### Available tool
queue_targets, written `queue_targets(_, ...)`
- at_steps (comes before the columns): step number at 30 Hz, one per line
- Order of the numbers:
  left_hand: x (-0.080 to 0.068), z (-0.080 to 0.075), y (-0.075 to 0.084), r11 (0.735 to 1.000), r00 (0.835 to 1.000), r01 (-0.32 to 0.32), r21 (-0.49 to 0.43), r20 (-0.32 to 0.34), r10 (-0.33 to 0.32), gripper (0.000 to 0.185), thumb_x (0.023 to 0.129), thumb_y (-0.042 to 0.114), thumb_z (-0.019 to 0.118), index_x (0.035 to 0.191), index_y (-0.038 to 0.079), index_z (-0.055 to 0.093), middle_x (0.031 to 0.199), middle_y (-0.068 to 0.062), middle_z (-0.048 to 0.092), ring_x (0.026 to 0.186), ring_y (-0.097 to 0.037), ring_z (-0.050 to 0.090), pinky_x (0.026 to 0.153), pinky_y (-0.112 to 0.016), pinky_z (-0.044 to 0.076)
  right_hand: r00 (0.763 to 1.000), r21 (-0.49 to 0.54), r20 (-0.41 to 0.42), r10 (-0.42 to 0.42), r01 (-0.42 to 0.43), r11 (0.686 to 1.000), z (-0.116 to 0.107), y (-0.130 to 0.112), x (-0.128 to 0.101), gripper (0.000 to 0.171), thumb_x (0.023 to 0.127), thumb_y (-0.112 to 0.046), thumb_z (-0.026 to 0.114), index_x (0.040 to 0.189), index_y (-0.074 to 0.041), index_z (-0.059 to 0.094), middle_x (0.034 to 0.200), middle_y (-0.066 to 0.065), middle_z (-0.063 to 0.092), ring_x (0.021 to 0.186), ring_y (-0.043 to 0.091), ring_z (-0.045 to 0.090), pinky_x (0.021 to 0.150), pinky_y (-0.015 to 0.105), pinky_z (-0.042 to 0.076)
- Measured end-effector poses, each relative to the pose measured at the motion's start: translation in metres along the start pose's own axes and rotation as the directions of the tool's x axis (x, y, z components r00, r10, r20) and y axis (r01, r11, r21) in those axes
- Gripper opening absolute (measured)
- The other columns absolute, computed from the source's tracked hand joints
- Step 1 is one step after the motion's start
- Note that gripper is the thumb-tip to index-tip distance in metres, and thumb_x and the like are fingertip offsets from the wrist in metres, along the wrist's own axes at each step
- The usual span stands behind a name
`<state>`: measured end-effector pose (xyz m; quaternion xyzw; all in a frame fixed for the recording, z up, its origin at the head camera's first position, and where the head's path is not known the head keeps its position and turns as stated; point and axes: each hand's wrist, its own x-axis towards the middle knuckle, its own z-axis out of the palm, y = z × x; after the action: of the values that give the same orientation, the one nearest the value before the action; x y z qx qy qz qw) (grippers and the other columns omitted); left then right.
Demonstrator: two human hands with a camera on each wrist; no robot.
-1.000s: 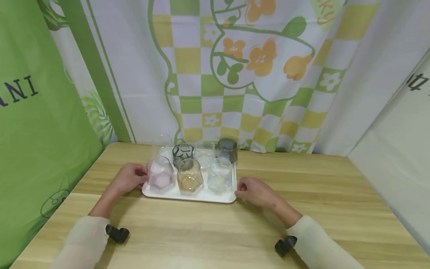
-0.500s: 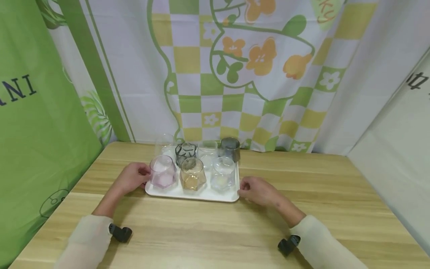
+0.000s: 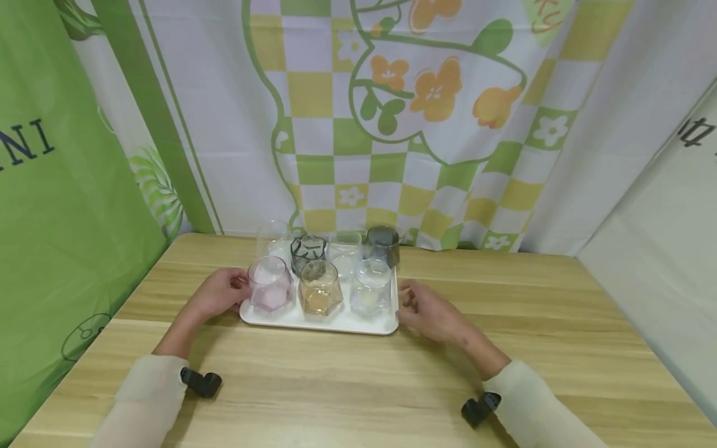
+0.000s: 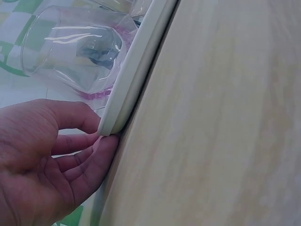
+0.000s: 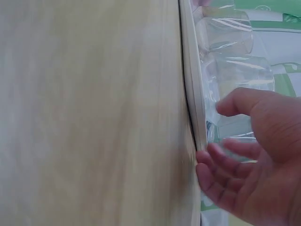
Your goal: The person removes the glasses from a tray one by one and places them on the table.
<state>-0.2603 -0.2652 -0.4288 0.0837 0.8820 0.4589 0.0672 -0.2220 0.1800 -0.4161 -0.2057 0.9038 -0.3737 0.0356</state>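
**Two hands at the ends of a tray of glasses**

A wooden table (image 3: pixel 358 373) fills the lower half of the head view, backed by a checked, flowered curtain (image 3: pixel 392 124) from 10 to 2 o'clock. A white tray (image 3: pixel 336 322) lies flat on the table just above centre, carrying seven tumblers in two rows.

The left hand (image 3: pixel 215 295) sits at the tray's 9 o'clock end. The left wrist view shows its thumb on top of the rim and its fingers (image 4: pixel 89 162) curled under the corner, so it grasps the tray. The right hand (image 3: pixel 428 311) is at the 3 o'clock end, relaxed and spread. In the right wrist view its fingertips (image 5: pixel 207 172) are at the rim, but I cannot tell whether they touch it.

In the near row, a pink glass (image 3: pixel 270 291) stands at 9 o'clock beside the left thumb, an amber glass (image 3: pixel 319 295) in the middle, and a clear glass (image 3: pixel 370 292) at 3 o'clock. Behind them, a dark grey glass (image 3: pixel 383 244) occupies the 1 o'clock corner.
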Motion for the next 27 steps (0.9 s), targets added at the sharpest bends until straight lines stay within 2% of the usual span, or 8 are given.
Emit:
queue_targets(4, 0.002, 0.0, -0.003, 1.0, 1.0, 0.006, -0.018, 0.002, -0.006, 0.04, 0.095, 0.001, 0.064, 0.127, -0.019, 0.053, 0.1, -0.023, 0.064, 0.075, -0.022, 0.065, 0.064, -0.034, 0.061, 0.995, 0.06, -0.078, -0.065, 0.07, 0.996, 0.002, -0.001, 0.001, 0.056, 0.09, -0.004, 0.073, 0.14, 0.003, 0.047, 0.118, 0.021, 0.059, 0.098, 0.033, 0.063, 0.084, 0.046, 0.055)
queue_targets(8, 0.004, 0.0, -0.005, 0.999, 1.0, 0.001, -0.04, 0.005, -0.001, 0.042, 0.096, 0.001, 0.063, 0.13, -0.019, 0.051, 0.099, -0.022, 0.062, 0.074, -0.021, 0.065, 0.063, -0.034, 0.061, 0.989, 0.099, -0.104, -0.103, 0.113, 0.989, 0.005, -0.006, 0.003, 0.066, 0.089, -0.008, 0.079, 0.144, -0.001, 0.044, 0.131, 0.023, 0.054, 0.112, 0.041, 0.06, 0.09, 0.053, 0.055)
queue_targets(16, 0.004, 0.0, -0.006, 0.997, 1.0, 0.015, -0.082, 0.018, -0.014, 0.044, 0.097, 0.002, 0.064, 0.133, -0.019, 0.049, 0.103, -0.024, 0.062, 0.077, -0.022, 0.066, 0.066, -0.035, 0.061, 0.988, 0.133, -0.085, -0.127, 0.138, 0.981, 0.01, -0.014, 0.011, 0.088, 0.083, -0.017, 0.087, 0.153, -0.002, 0.035, 0.141, 0.019, 0.047, 0.122, 0.038, 0.054, 0.09, 0.053, 0.055)
queue_targets(27, 0.001, 0.0, -0.008, 0.991, 1.0, 0.029, -0.129, 0.007, -0.028, 0.042, 0.097, 0.0, 0.062, 0.132, -0.018, 0.049, 0.102, -0.023, 0.061, 0.077, -0.021, 0.065, 0.065, -0.034, 0.061, 0.996, 0.166, -0.053, -0.067, 0.075, 0.983, 0.017, -0.022, 0.024, 0.101, 0.082, -0.026, 0.089, 0.159, -0.008, 0.026, 0.156, 0.022, 0.035, 0.127, 0.038, 0.049, 0.096, 0.048, 0.053)
